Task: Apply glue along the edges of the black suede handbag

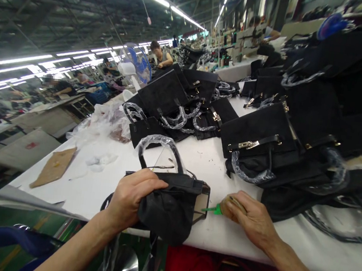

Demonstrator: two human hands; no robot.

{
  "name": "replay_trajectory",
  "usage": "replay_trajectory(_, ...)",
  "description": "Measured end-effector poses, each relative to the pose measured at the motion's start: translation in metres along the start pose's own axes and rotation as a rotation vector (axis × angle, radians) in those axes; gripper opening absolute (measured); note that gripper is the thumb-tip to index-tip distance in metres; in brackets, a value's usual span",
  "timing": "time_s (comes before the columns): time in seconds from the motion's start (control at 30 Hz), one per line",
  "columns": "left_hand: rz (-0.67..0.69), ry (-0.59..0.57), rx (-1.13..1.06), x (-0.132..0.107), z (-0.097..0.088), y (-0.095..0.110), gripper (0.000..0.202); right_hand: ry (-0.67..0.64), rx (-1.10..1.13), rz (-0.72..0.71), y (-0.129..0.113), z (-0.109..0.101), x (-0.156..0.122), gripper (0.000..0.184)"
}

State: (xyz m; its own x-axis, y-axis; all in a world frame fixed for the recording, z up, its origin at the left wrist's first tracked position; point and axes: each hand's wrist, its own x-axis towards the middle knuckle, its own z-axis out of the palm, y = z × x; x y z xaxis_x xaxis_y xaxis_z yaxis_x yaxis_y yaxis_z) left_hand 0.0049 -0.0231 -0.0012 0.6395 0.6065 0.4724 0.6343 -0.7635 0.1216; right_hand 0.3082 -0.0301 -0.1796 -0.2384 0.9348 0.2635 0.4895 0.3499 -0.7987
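My left hand (135, 194) grips a black handbag (168, 214) at the table's front edge, its fingers wrapped over the upper part of the bag. The bag's arched handle (161, 140), in clear plastic wrap, stands up behind that hand. At the bag's right end a beige panel (199, 207) shows inside a dark edge. My right hand (245, 213) is closed round a small brownish bottle (227, 207) with a green nozzle (214, 209). The nozzle points left, its tip at or very near the beige panel; contact is hard to tell.
Black handbags (259, 126) with wrapped handles and gold-coloured clasps are piled behind and to the right on the white table (222, 239). Crumpled clear plastic (105, 121) and a brown cardboard piece (54, 167) lie to the left. A blue fan (138, 62) stands behind; people work farther off.
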Motion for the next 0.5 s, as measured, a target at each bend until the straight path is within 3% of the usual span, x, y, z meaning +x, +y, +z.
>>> replay_trajectory(0.13, 0.001, -0.001, -0.003, 0.0004, -0.0007, -0.0006, 0.017, 0.047, -0.005, 0.041, 0.0029, 0.0000, 0.0010, 0.028)
replay_trajectory(0.27, -0.012, -0.008, 0.001, -0.0011, -0.0020, 0.0002, 0.018, -0.029, 0.022, 0.028, 0.0018, -0.0040, 0.0031, 0.028)
replay_trajectory(0.5, 0.003, -0.005, -0.007, -0.0014, -0.0027, 0.0011, 0.017, 0.009, 0.019, 0.044, 0.0033, -0.0048, 0.0054, 0.028)
